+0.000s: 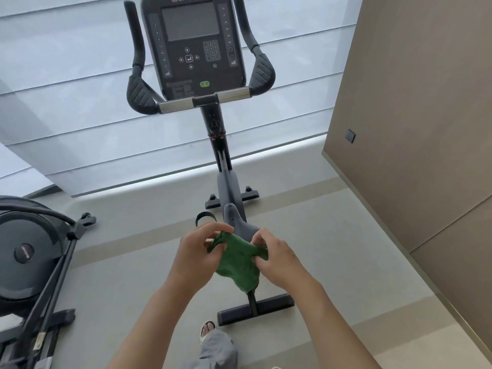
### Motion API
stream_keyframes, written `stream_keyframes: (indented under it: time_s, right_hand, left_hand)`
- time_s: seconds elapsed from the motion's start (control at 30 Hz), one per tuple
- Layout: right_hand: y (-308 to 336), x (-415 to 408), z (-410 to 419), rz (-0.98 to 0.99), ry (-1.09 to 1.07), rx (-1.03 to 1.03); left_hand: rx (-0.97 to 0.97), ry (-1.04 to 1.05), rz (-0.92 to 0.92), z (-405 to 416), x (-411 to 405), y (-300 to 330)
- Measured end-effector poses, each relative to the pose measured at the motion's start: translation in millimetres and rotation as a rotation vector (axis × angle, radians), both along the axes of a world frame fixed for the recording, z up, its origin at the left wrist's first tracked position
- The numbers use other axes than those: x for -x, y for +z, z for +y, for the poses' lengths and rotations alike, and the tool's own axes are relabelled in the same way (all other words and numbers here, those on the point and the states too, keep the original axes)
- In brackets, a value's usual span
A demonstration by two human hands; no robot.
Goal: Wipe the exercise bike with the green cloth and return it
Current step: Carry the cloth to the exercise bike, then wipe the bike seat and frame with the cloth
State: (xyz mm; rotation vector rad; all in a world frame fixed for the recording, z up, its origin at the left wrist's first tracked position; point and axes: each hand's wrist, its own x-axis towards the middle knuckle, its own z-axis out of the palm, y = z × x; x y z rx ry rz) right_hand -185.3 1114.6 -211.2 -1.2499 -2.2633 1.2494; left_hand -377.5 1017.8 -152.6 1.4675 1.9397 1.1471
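The exercise bike [222, 166] stands straight ahead of me, with its black console [193, 46] and handlebars at the top and its saddle [238, 222] just beyond my hands. The green cloth [238, 262] hangs bunched between both hands, above the rear of the saddle. My left hand [197, 254] pinches its left upper corner. My right hand [277, 258] grips its right upper edge. The cloth hides the back of the saddle and part of the seat post.
Another exercise machine [32, 259] with a black flywheel stands at the left. A tan wall [415, 129] with a small dark switch runs along the right. White blinds cover the window behind the bike. My foot in a sandal [207, 328] is beside the bike's rear base bar [255, 308].
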Motion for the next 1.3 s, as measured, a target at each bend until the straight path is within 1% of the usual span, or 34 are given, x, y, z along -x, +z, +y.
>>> stream_keyframes:
  time_s: [0.07,0.23,0.47,0.6,0.7,0.8,0.9,0.97,1.0,1.1,1.23,1.3]
  right_hand:
    - [-0.9,10.6,9.1,-0.021,0.007,0.029]
    - [-1.5,53.1,37.7,-0.095,-0.030,0.004]
    - [-1.4,107.2,71.3,-0.223,-0.065,0.003]
    - [-7.1,111.8,75.8,-0.357,-0.070,0.117]
    - [-13.6,112.0,84.4,-0.389,-0.099,0.216]
    - [-33.1,124.3,105.2,-0.447,-0.125,0.181]
    - [-64.1,144.4,129.0,-0.523,-0.155,0.024]
    - [-81.7,155.3,137.2,-0.582,-0.125,-0.099]
    - [-88.2,159.3,136.3,-0.584,-0.105,-0.127]
    - [-108.1,159.9,111.4,-0.589,-0.013,-0.139]
    - [-138.0,149.3,67.5,-0.685,0.052,-0.039]
    - [-151.1,148.5,51.9,-0.726,0.088,-0.075]
  left_hand:
    - [0.012,0.005,-0.013,7.7,15.0,-6.6]
    - [0.034,0.009,-0.036,34.0,67.5,-30.3]
    - [0.094,-0.048,-0.189,78.3,139.3,-67.4]
    - [0.223,-0.138,-0.297,93.5,155.3,-93.2]
    - [0.305,-0.210,-0.317,104.7,162.8,-112.0]
    - [0.381,-0.204,-0.276,115.9,165.4,-134.9]
    - [0.410,-0.206,-0.134,126.2,168.3,-155.6]
    - [0.426,-0.197,-0.081,130.2,172.1,-164.4]
    - [0.437,-0.187,-0.064,130.1,173.9,-167.2]
    - [0.468,-0.170,-0.026,123.2,172.5,-175.0]
    - [0.532,-0.183,-0.009,109.2,161.0,-185.6]
    - [0.564,-0.194,0.000,100.9,153.2,-192.6]
